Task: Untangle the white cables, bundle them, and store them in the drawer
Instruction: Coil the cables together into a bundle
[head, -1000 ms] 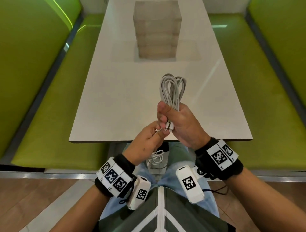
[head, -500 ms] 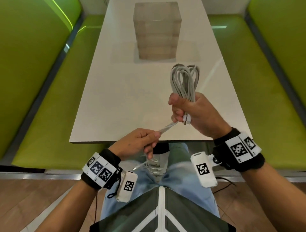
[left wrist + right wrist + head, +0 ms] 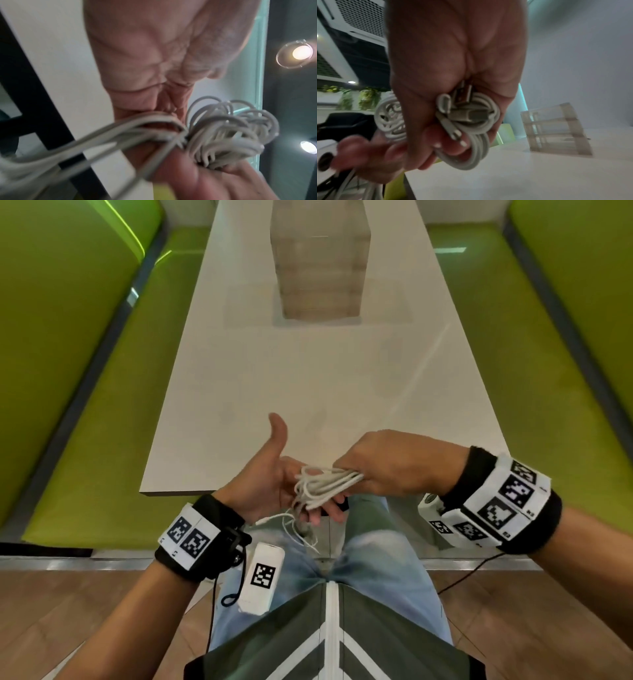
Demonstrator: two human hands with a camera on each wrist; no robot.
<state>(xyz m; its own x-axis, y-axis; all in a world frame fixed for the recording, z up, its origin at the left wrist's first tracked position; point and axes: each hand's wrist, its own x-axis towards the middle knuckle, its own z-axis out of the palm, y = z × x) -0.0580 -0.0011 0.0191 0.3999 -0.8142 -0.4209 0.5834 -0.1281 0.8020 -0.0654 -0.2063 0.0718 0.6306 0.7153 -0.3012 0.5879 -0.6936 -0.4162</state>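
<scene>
In the head view my right hand (image 3: pixel 383 467) is turned palm down at the table's near edge and grips the coiled white cable bundle (image 3: pixel 325 484). The coil's loops point left and lie across the straight fingers of my left hand (image 3: pixel 274 487), which is palm up with the thumb raised. A loose strand (image 3: pixel 291 525) hangs from the coil toward my lap. The right wrist view shows the right hand (image 3: pixel 453 60) curled round the cable bundle (image 3: pixel 471 128), plugs tucked inside. The left wrist view shows the left hand (image 3: pixel 145 54) with the cable bundle (image 3: pixel 223 128) over its fingers.
A translucent drawer unit (image 3: pixel 320 268) stands far down the white table (image 3: pixel 308 378), also visible as the drawer unit (image 3: pixel 556 129) from the right wrist. Green benches (image 3: pixel 102 412) run along both sides. My legs are under the near edge.
My right hand has turned over and brought the coil down from upright above the table to the near edge. My left hand let go of the cable end and opened under the loops.
</scene>
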